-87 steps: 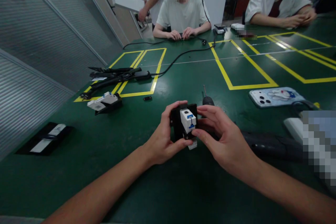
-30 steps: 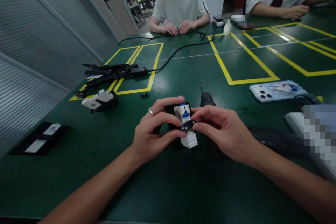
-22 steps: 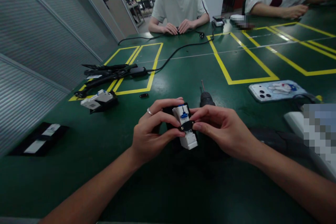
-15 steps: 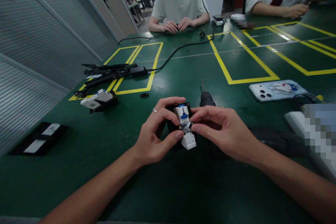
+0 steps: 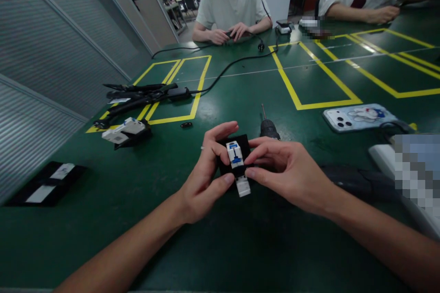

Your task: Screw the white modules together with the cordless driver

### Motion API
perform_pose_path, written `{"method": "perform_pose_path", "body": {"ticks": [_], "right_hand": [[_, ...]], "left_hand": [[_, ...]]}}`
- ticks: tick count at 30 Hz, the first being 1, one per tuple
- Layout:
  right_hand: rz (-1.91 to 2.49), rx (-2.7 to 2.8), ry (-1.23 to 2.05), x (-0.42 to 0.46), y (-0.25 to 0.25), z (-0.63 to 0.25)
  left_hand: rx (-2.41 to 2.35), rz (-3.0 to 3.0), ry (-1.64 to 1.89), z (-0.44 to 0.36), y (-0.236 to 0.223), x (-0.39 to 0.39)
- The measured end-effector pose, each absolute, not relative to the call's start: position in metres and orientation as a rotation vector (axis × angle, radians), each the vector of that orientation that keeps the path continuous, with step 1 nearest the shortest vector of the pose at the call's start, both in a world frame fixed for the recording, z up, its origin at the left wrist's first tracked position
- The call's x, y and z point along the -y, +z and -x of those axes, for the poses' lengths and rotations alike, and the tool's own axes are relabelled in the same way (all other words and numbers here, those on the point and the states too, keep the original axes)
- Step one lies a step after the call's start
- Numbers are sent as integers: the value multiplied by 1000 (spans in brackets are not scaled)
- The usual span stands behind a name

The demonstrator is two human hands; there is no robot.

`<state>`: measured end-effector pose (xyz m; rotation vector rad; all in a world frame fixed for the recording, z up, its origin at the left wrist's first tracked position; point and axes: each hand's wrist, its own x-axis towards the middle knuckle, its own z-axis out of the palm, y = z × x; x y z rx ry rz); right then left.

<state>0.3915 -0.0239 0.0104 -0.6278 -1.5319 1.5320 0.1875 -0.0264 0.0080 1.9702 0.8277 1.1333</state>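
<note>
A white device with a blue switch lever [image 5: 235,154], looking like a small circuit breaker, sits against a black holder [image 5: 243,141]. My left hand [image 5: 206,178] grips the holder and device from the left, thumb at the front and fingers curled behind. My right hand [image 5: 292,169] pinches a small dark strip [image 5: 244,167] across the device's middle between thumb and forefinger; its exact shape is mostly hidden. Just beyond my right fingers lies a black power screwdriver [image 5: 268,129] with its bit pointing away. Its body is partly covered by my hand.
A second white device [image 5: 123,132] on a black holder, a small black oval piece [image 5: 186,124] and a black sheet with white labels [image 5: 44,183] lie left. Bundled black cables [image 5: 144,94] are behind. A phone [image 5: 359,116] lies right. Two people sit across the table.
The holder and device have turned slightly in my hands. The strip over the device's middle looked glossy with screw points at both ends; now it appears dark. My left fingers have lifted a little.
</note>
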Motion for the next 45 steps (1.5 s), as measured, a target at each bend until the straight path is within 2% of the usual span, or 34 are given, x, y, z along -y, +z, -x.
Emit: {"method": "perform_pose_path", "body": {"ticks": [7,14,30,35,37,45], "right_hand": [[611,1522,1491,23,13,-391],[572,1478,1494,22,17,-392],[687,1626,1411,29,17,-392],[705,1616,1402,28,16,-391],[725,1658,1316,29,13,-389],[937,2058,605,37,21,-387]], "left_hand": [[-819,-1908,1267,-194,-1,25],[-795,-1729,1026,-189,-13,24],[-792,-1690,952,-187,-3,23],[-956,-1549,919,-189,2,27],[-980,-1522,936,-190,3,26],[-1019,-1300,1045,-182,-12,11]]}}
